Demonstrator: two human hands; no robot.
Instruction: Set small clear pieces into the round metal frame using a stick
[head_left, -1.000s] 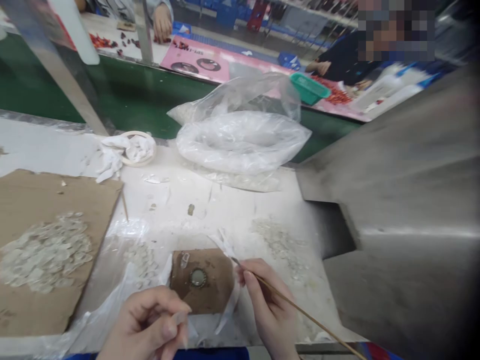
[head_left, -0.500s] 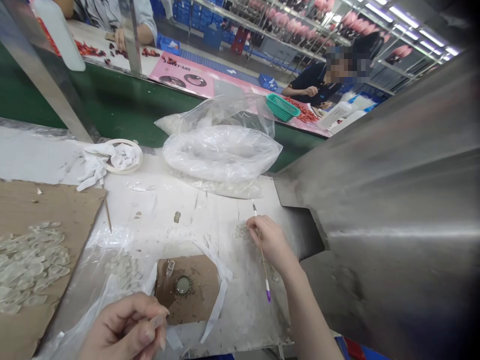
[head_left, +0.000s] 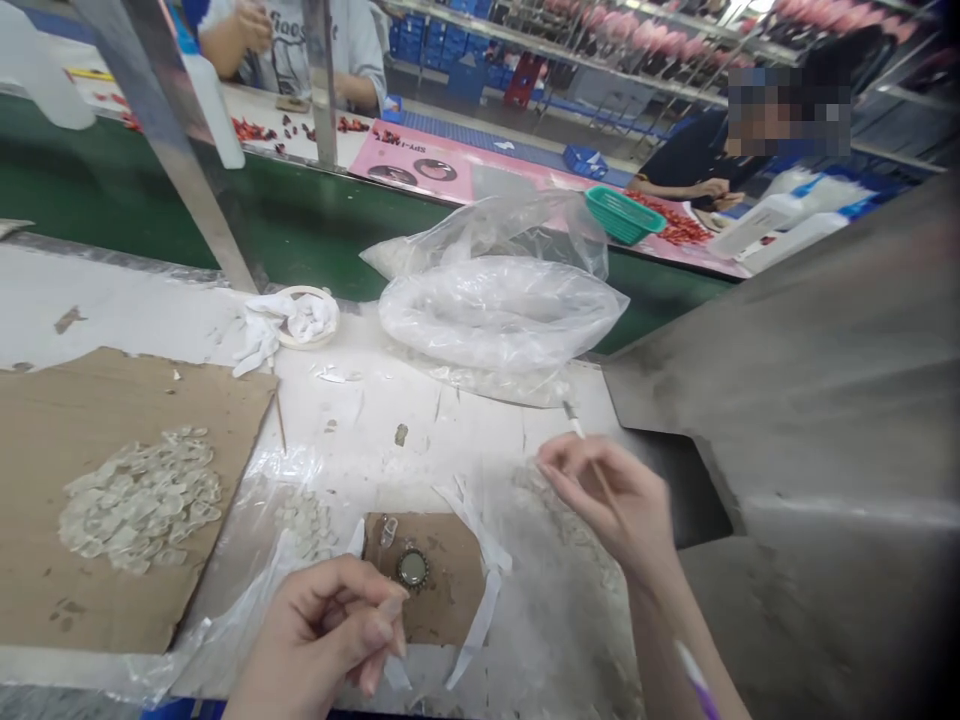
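Holding, left hand (head_left: 319, 625): one small translucent piece (head_left: 391, 605), pinched between thumb and forefinger, other fingers curled, over the near left part of the small cardboard (head_left: 457, 605).

Holding, right hand (head_left: 615, 490): one thin brush (head_left: 576, 426), fingers closed about its handle, bristles pointing away from the person, purple end back by the forearm. Thumb and forefinger tips near scattered clear bits (head_left: 581, 520); cannot tell whether they pinch a bit as well.

Small cardboard, on the white table (head_left: 465, 450) between the hands: one round cap (head_left: 412, 569) with toothed rim; one clear oblong bit (head_left: 388, 532) just beyond it, to the left; white strips (head_left: 487, 575) along the right edge.

Left side: large cardboard (head_left: 37, 470) bearing a heap of clear pieces (head_left: 142, 500); a smaller heap (head_left: 306, 522) between the two cardboards; one thin stick (head_left: 280, 420).

Far edge: one pale ring (head_left: 330, 336) with white cloth (head_left: 259, 330); one clear plastic bag (head_left: 502, 310), bulging.

Right side: grey metal housing (head_left: 825, 420).

Beyond: green basket (head_left: 625, 215); two people seated at a pink-topped bench.
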